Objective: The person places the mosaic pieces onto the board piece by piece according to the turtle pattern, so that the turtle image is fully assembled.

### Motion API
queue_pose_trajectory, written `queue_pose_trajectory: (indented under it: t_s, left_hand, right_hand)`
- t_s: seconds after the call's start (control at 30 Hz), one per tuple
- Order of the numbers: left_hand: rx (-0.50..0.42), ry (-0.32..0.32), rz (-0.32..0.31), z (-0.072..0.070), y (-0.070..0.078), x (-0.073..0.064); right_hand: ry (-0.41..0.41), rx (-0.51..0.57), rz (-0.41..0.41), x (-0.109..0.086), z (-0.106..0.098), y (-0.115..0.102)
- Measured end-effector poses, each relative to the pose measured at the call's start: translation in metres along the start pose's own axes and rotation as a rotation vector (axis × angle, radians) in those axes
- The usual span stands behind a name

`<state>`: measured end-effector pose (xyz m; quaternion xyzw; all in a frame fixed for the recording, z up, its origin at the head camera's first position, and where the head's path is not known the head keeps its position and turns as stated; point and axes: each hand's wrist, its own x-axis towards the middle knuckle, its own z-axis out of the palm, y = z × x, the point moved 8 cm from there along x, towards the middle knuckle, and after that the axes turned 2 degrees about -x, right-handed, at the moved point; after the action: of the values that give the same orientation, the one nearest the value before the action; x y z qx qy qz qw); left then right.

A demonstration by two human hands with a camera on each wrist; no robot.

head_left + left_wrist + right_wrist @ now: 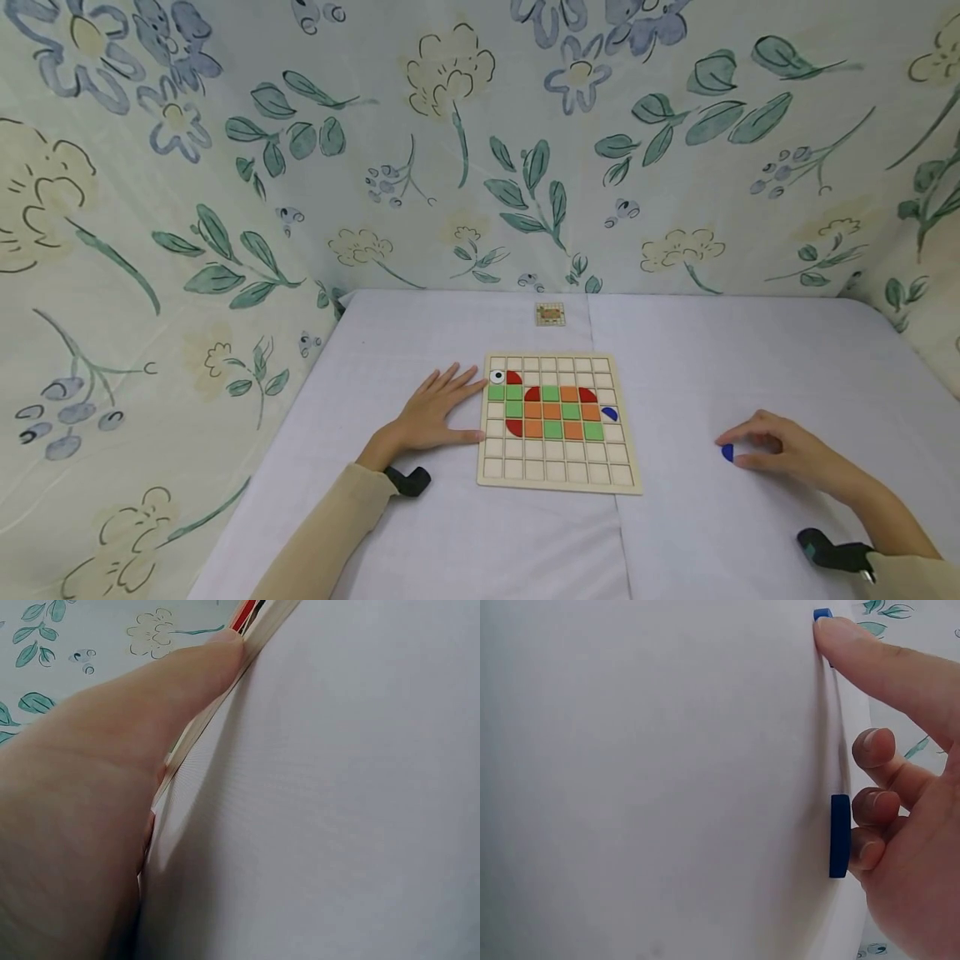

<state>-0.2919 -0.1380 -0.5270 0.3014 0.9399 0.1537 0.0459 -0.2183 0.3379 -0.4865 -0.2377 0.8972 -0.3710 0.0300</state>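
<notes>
A wooden grid board (555, 477) lies on the white cloth, bearing green, orange and red tiles and a white tile with a black dot (497, 377). A blue half-round tile (610, 413) sits near its right edge. My left hand (435, 412) has its fingers spread, with thumb and fingertips touching the board's left edge. Well to the right of the board, my right hand (787, 450) pinches a small blue tile (727, 452) between thumb and index finger. A second blue tile (840, 836) shows by the curled fingers in the right wrist view; I cannot tell whether they hold it.
A small pattern card (550, 314) lies behind the board near the table's far edge. The white tablecloth (420, 333) extends around the board. Flower-printed cloth (450, 208) hangs behind and at both sides. Each wrist wears a black device (408, 481).
</notes>
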Motion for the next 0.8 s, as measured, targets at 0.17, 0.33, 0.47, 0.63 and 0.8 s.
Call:
queue_pose_trajectory:
  t_s: [0.17,0.33,0.47,0.63,0.8]
  left_hand:
    - [-0.006,0.007,0.004,-0.0016,0.0013,0.0001]
    - [0.0,0.003,0.003,-0.0014,0.0021,-0.0006]
    - [-0.003,-0.001,0.001,-0.0013,0.0024,-0.001]
    - [-0.001,-0.001,-0.001,-0.0004,0.0012,-0.0007]
    - [-0.001,0.002,0.001,-0.0003,0.0007,-0.0009]
  right_hand:
    - [0.022,-0.002,0.001,0.0003,0.001,0.0014]
    - [0.047,-0.012,0.007,0.0003,0.0013,0.0024]
    - [0.057,-0.018,-0.008,0.0013,0.0015,0.0014]
    - [0.078,-0.006,-0.026,0.0022,0.0013,-0.0001]
    - [0.1,-0.025,-0.033,0.0028,0.0026,0.0001]
